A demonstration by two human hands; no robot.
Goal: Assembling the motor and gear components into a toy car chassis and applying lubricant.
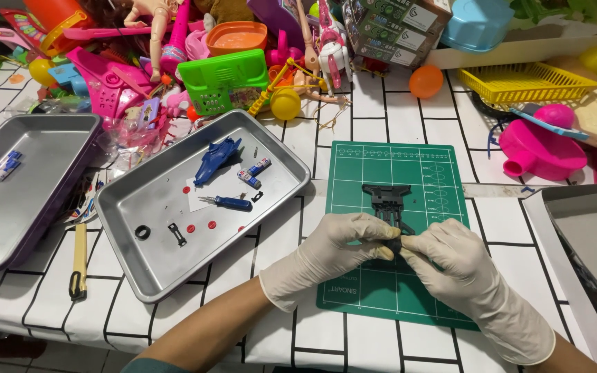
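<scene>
**Gloved hands pinch a small black part over a green cutting mat**

The white table (381,117) with its black grid lines fills the view, and a heap of bright plastic toys (174,62) crowds its far edge. A yellow basket (526,83) and a pink plastic piece (540,148) lie at the far right.

Two metal trays sit on the left. The outer tray (29,200) holds a small blue-and-white item. The nearer tray (167,269) carries a blue toy shell (217,159), two small batteries (252,173), a blue-handled screwdriver (228,202), red buttons, a black ring and a small black clip. A yellow utility knife (78,261) lies on the table between the trays.

The green cutting mat (388,166) lies in front of the person. On it rests a black plastic frame (387,200), just beyond the fingers.

The left hand (336,252) and the right hand (450,262), both in pale gloves, meet over the mat's middle. Their fingertips close together on a small black part (395,243), each hand gripping it from its own side. The part touches or nearly touches the frame's near end; which one cannot be told.
</scene>
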